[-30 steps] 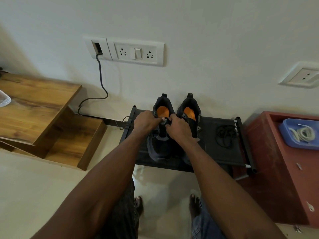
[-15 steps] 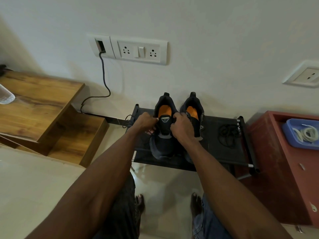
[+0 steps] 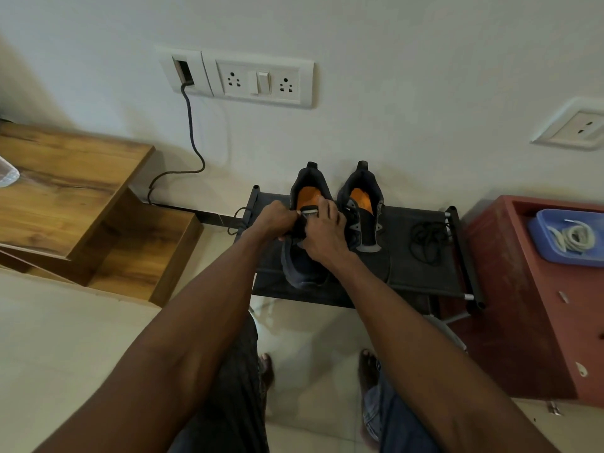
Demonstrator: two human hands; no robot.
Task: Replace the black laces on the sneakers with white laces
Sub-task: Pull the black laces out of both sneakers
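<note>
Two dark sneakers with orange insoles stood side by side on a low black rack [image 3: 425,276] against the wall. Both hands worked at the left sneaker [image 3: 302,256]: the left hand [image 3: 273,220] was curled at its left side near the tongue, and the right hand [image 3: 322,233] lay over the tongue, fingers bent round its upper edge. A small pale tab showed between them, possibly a lace end or tongue label; no writing was legible. The right sneaker [image 3: 366,210] stood untouched just beside. A loose black lace [image 3: 428,238] lay on the rack further right. White laces [image 3: 572,237] sat coiled in a blue tray [image 3: 539,240] on the red cabinet [image 3: 523,322].
</note>
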